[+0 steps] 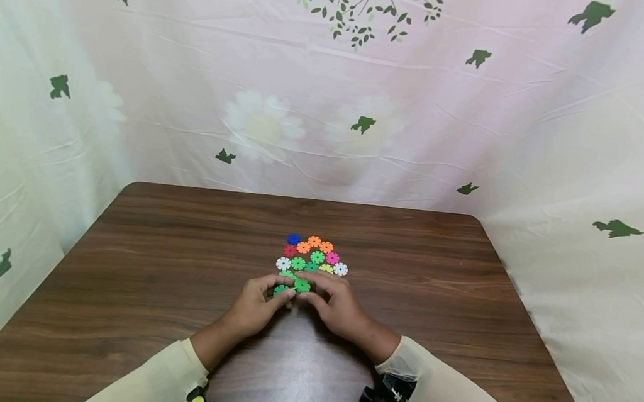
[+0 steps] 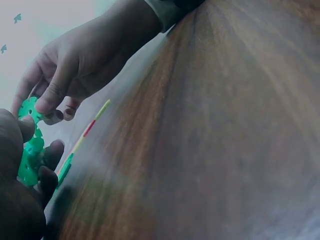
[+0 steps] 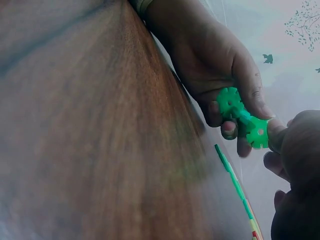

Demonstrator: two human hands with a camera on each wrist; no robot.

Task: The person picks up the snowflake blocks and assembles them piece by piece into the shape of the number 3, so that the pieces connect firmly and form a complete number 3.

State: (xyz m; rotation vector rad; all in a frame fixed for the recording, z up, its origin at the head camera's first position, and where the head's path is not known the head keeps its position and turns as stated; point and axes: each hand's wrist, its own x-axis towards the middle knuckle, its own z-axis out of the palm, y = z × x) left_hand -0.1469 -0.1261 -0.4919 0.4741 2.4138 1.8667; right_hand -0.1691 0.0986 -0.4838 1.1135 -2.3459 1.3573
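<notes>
Green notched plastic discs (image 1: 302, 285), joined edge to edge, are held up between both hands above the table. My left hand (image 1: 257, 303) grips the left end of this small linked group, its thumb and fingers round a green disc (image 3: 230, 102). From the other side my right hand (image 1: 342, 307) pinches another green disc (image 2: 30, 108) between thumb and finger. The fingertips of both hands nearly meet. Fingers partly hide how the discs slot together. Just beyond the hands, more notched discs lie flat, among them a blue one (image 1: 294, 239) and a pink one (image 1: 332, 258).
The flat discs sit close together on the brown wooden table (image 1: 170, 252), including orange (image 1: 314, 241), red (image 1: 290, 250) and white (image 1: 340, 269) ones. A pale printed curtain (image 1: 308, 86) hangs behind the table and along both sides.
</notes>
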